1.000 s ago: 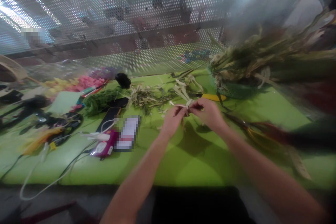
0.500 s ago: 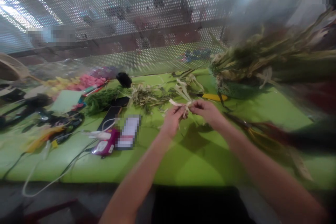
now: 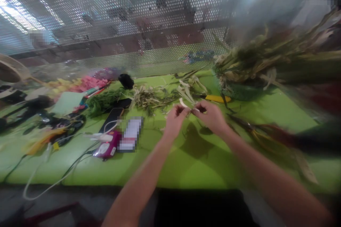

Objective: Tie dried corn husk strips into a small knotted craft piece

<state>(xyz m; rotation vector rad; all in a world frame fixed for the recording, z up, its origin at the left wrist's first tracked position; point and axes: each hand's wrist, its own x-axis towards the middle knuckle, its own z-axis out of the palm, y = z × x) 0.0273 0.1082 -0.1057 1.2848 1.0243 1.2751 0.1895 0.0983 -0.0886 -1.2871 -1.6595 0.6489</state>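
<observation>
Above the green tabletop [image 3: 176, 166], both my hands pinch a pale strip of dried plant fibre [image 3: 182, 102] between them. My left hand [image 3: 174, 120] has its thumb and fingers closed on the strip, one end of which curls up past the fingertips. Just beside it, nearly touching, my right hand [image 3: 211, 115] grips the other part. Fingers hide most of the strip's middle. Behind the hands lie more pale dried strips [image 3: 186, 90] and a tangled heap of dry stalks [image 3: 146, 97]. Close by the right hand is a yellow-handled tool [image 3: 214, 98].
To the right, a green basket [image 3: 239, 90] holds a large bundle of dried stalks [image 3: 255, 55]. On the left are a phone [image 3: 130, 134], a purple device [image 3: 108, 145] with cables, green fibre [image 3: 102, 103] and pink pieces [image 3: 92, 83]. A perforated metal screen [image 3: 149, 25] stands behind.
My hands have drawn closer together and the fingers have shifted their grip on the strip. Less of it shows now, and its free end points more upward.
</observation>
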